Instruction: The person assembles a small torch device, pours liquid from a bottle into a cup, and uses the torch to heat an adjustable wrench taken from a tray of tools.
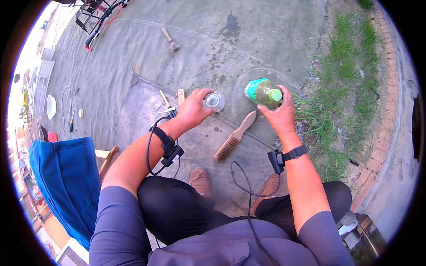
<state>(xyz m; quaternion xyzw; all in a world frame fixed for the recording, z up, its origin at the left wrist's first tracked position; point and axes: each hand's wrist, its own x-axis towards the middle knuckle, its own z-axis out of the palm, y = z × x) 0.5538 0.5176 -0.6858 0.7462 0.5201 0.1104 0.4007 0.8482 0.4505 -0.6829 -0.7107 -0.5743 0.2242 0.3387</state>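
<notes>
My left hand (195,108) grips a small clear plastic container (214,102) with a round top, seen from above. On the right, my right hand (280,113) is wrapped round the neck end of a larger see-through bottle (262,91) with a green cap and a green label. The bottle leans, its base away from me. Between and below the hands, a wooden-handled scrubbing brush (235,135) lies on the ground, bristles toward my feet. Just left of my left hand are a yellow-handled tool (166,103) and a small wooden block (180,95), partly hidden by my wrist.
A paintbrush (170,41) lies farther out on the grey ground sheet (199,62). Grass (341,66) and a brick edging (384,124) run along the right. Left are a blue cloth (66,181), a white bowl (51,107) and a cord (69,104); a cycle's handlebar (104,20) shows at far left.
</notes>
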